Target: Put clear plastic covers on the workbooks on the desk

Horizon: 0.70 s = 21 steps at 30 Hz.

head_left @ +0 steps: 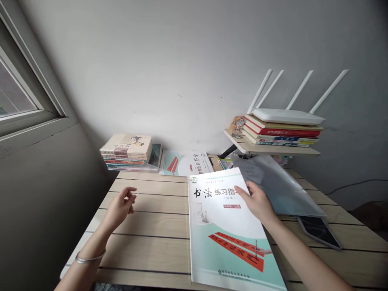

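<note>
My right hand (257, 202) grips a calligraphy workbook (226, 242) by its upper right edge, thumb on the cover and the other fingers behind. The white and green cover faces me, with red banners printed on it. The book is tilted over the front of the slatted table (145, 234). To its left, my left hand (123, 206) hovers above the boards, fingers loosely curled and apart, holding nothing visible. A silver bangle (90, 258) circles that wrist. Another workbook (184, 162) with a similar cover lies sideways near the wall.
At the back left is a stack of books (127, 151). On the right, a small raised shelf (273, 148) bears books (281, 132) and a white router (286, 116) with upright antennas. Beneath it lie a translucent folder (281, 190) and a dark-screened tablet or phone (319, 231).
</note>
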Tool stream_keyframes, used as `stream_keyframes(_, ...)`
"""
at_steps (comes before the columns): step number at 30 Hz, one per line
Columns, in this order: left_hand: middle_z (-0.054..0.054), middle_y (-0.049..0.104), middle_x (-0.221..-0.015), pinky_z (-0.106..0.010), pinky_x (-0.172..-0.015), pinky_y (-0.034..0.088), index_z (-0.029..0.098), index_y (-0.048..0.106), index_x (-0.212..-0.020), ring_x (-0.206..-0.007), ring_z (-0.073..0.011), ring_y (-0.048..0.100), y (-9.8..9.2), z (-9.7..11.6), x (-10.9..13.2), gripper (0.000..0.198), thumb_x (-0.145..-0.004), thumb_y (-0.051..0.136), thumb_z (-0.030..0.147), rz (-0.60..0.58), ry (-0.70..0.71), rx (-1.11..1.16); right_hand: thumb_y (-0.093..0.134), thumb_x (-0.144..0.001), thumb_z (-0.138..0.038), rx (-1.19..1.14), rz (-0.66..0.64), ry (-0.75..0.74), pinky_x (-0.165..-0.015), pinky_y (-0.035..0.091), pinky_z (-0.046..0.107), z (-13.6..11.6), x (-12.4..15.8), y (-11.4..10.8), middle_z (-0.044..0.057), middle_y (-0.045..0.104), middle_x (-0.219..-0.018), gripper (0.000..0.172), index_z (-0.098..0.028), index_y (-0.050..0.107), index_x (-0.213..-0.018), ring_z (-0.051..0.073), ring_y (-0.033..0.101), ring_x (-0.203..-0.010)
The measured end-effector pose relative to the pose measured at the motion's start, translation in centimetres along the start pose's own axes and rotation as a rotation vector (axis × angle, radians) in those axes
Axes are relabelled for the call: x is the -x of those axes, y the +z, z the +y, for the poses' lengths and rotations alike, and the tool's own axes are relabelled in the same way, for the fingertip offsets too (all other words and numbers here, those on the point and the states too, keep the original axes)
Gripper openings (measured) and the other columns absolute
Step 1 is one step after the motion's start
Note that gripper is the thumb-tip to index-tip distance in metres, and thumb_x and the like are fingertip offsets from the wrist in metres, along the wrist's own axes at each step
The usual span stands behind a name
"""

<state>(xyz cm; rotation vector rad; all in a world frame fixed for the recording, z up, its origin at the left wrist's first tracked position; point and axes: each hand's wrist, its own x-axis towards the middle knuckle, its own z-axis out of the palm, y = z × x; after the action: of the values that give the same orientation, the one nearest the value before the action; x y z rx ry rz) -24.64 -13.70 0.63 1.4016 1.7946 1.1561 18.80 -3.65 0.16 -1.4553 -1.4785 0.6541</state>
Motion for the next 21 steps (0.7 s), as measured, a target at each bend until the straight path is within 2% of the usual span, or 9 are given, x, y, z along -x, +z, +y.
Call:
stream_keyframes(2, 0.004, 0.053, -0.069, -0.027, -0.048, 0.044, 0.022, 0.054, -0.099, -0.045, -0.0133, 0.056, 0.0, 1.9, -1.3, 0.027, -0.079, 0.048, 0.039, -0.003, 0.086, -0.112, 0.068, -0.064, -0.05, -0.105, 0.058, 0.107, -0.056, 0.047, 0.028, 0.4, 0.9, -0.9, 0.003, 0.068, -0.069, 0.034, -0.021, 0.054, -0.074, 0.021, 0.062, -0.065)
stream_keyframes(5, 0.001, 0.06, -0.071, -0.027, -0.053, 0.043, 0.021, 0.058, -0.099, -0.049, -0.0139, 0.057, 0.7, 5.3, -4.5, 0.022, -0.083, 0.047, 0.031, -0.018, 0.244, -0.373, 0.072, -0.058, -0.048, -0.207, 0.174, 0.298, -0.05, 0.048, 0.028, 0.9, 2.5, -1.9, 0.004, 0.068, -0.068, 0.037, -0.019, 0.056, -0.075, 0.02, 0.062, -0.058)
stream_keyframes(8, -0.004, 0.067, -0.078, -0.027, -0.059, 0.043, 0.019, 0.059, -0.103, -0.065, -0.0181, 0.062, 2.8, 8.3, -8.6, 0.021, -0.084, 0.05, 0.025, -0.012, 0.39, -0.624, 0.075, -0.055, -0.045, -0.279, 0.268, 0.45, -0.047, 0.048, 0.028, 1.2, 4.3, -2.2, 0.003, 0.069, -0.065, 0.037, -0.019, 0.057, -0.074, 0.02, 0.063, -0.056)
stream_keyframes(10, -0.005, 0.07, -0.085, -0.026, -0.059, 0.042, 0.019, 0.058, -0.108, -0.075, -0.0193, 0.064, 4.8, 9.8, -11.2, 0.024, -0.087, 0.047, 0.02, -0.056, 0.446, -0.782, 0.077, -0.053, -0.043, -0.337, 0.29, 0.526, -0.049, 0.051, 0.029, 1.5, 5.6, -2.0, 0.003, 0.07, -0.066, 0.039, -0.019, 0.058, -0.076, 0.022, 0.065, -0.057)
stream_keyframes(12, -0.005, 0.072, -0.09, -0.026, -0.062, 0.042, 0.02, 0.058, -0.109, -0.08, -0.0192, 0.065, 6.8, 10.9, -13.4, 0.026, -0.087, 0.047, 0.015, -0.084, 0.484, -0.823, 0.078, -0.051, -0.042, -0.406, 0.302, 0.58, -0.052, 0.053, 0.032, 1.8, 6.8, -1.7, 0.004, 0.071, -0.068, 0.042, -0.018, 0.06, -0.08, 0.023, 0.067, -0.06)
stream_keyframes(15, -0.007, 0.072, -0.092, -0.031, -0.074, 0.042, 0.019, 0.061, -0.104, -0.086, -0.021, 0.064, 9.5, 11.9, -15.4, 0.026, -0.084, 0.047, 0.008, -0.097, 0.54, -0.859, 0.081, -0.049, -0.041, -0.502, 0.314, 0.638, -0.057, 0.055, 0.032, 2.4, 8.6, -0.9, 0.006, 0.074, -0.075, 0.047, -0.016, 0.064, -0.085, 0.025, 0.069, -0.068)
stream_keyframes(19, -0.013, 0.07, -0.091, -0.041, -0.09, 0.035, 0.015, 0.063, -0.095, -0.093, -0.0252, 0.062, 12.0, 12.6, -16.4, 0.029, -0.081, 0.042, 0.001, -0.05, 0.601, -0.891, 0.082, -0.05, -0.041, -0.561, 0.26, 0.704, -0.06, 0.056, 0.031, 2.5, 10.6, -0.4, 0.008, 0.075, -0.088, 0.056, -0.014, 0.067, -0.097, 0.027, 0.07, -0.082)
stream_keyframes(21, -0.014, 0.069, -0.096, -0.045, -0.096, 0.03, 0.016, 0.063, -0.098, -0.098, -0.0258, 0.059, 12.8, 12.9, -16.3, 0.033, -0.083, 0.038, 0.0, -0.015, 0.63, -0.892, 0.082, -0.051, -0.042, -0.581, 0.222, 0.736, -0.06, 0.056, 0.031, 2.4, 11.4, -0.4, 0.009, 0.075, -0.091, 0.06, -0.014, 0.066, -0.102, 0.027, 0.07, -0.081)
